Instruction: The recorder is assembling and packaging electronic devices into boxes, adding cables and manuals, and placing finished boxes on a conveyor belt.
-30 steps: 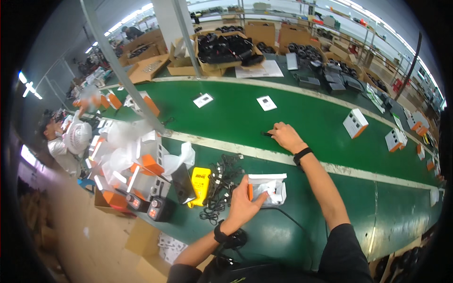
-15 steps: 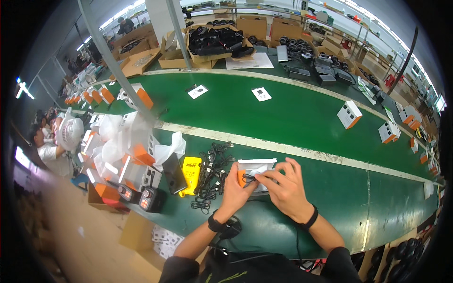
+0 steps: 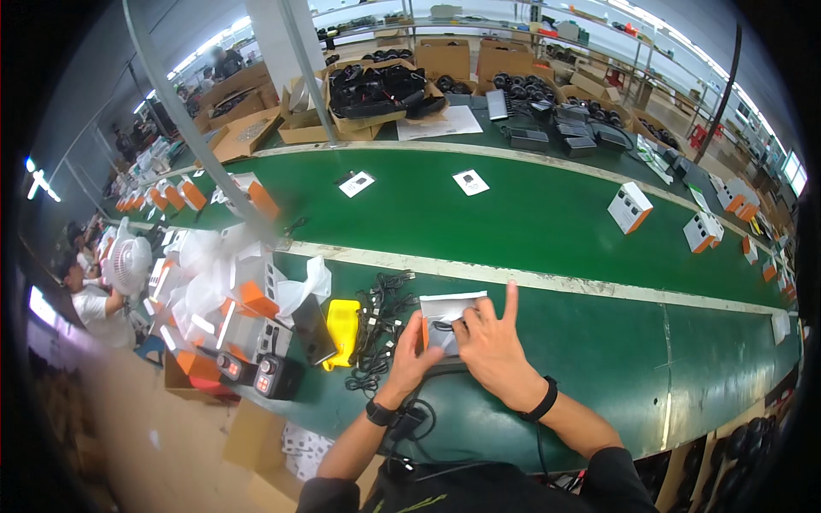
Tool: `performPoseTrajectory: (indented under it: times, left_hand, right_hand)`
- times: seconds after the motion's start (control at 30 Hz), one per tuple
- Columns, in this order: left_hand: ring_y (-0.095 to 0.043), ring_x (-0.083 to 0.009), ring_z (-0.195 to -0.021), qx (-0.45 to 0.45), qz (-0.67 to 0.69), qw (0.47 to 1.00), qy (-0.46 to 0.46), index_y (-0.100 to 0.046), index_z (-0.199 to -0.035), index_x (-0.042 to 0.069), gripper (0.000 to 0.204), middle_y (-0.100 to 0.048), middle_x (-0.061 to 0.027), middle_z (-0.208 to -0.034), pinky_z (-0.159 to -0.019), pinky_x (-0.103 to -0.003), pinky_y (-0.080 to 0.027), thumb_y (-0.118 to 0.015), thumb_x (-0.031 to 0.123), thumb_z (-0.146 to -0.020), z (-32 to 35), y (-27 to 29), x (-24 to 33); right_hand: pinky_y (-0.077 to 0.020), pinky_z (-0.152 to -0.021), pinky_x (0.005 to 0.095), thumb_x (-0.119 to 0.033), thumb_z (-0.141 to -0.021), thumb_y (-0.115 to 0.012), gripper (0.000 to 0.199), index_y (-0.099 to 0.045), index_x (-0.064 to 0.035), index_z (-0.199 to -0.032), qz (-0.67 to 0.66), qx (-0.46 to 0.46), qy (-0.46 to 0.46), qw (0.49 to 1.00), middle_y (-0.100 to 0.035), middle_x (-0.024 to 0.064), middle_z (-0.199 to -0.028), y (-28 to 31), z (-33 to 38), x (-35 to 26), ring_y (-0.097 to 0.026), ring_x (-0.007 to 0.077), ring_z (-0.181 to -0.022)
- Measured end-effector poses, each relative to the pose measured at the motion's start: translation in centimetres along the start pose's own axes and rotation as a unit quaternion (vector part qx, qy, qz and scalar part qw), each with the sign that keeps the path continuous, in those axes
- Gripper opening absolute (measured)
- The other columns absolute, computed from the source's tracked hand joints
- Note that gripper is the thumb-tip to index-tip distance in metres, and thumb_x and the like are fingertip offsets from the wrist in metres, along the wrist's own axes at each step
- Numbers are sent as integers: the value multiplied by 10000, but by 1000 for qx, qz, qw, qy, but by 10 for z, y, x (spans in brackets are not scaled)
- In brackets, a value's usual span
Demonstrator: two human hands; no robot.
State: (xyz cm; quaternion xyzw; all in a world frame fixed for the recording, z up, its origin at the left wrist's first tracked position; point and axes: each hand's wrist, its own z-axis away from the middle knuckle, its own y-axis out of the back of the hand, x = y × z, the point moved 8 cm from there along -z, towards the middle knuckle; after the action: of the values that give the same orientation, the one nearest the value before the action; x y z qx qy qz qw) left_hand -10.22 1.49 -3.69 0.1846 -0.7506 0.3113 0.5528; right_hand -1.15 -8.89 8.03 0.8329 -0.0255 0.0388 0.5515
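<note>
A small white and orange box [image 3: 453, 303] stands with its top open on the green bench before me. My left hand [image 3: 409, 363] is closed round the box's left side, its thumb across the front. Inside the opening shows a coiled black cable [image 3: 442, 326]. Bent fingers of my right hand [image 3: 496, 355] press at the cable in the box, while the index finger points up; those fingertips are partly hidden. Left of the box lies a heap of black cables [image 3: 376, 329]. Beside it are a yellow pouch-like item [image 3: 342, 332] and a dark phone-like slab [image 3: 314, 329].
White and orange boxes with plastic bags [image 3: 214, 265] are piled at left, near two black devices with lit displays [image 3: 275, 376]. Beyond a pale rail runs a green conveyor [image 3: 530, 222] carrying cards and boxes. A black adapter [image 3: 410, 421] lies by my left wrist.
The black cable has gone down into the box opening with my right hand. My right index finger now points up. The view has shifted slightly, and both hands appear further left.
</note>
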Motion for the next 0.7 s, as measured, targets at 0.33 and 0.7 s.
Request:
performPoseTrajectory:
  times: [0.33,0.7]
  left_hand:
    - [-686,-95,-1153,16,-31,995,92,-694,-1377,-2,327,-753,-42,-1273,-968,-282,-559,-739,61,-1059,-17,-6,13]
    - [-714,-365,-1278,-181,-299,918,-189,-857,-1260,131,424,-737,-162,-1447,-1098,-442,-555,-910,137,-839,-10,-29,85]
  right_hand:
    - [-372,-1250,653,-37,-857,-806,388,-762,-23,-1242,-132,135,0,982,-672,135,-1160,6,35,15,-629,352,-1244]
    - [-629,-905,408,-48,-821,-925,224,-791,-8,-996,-316,196,13,928,-744,112,-1030,4,64,33,-724,326,-1118]
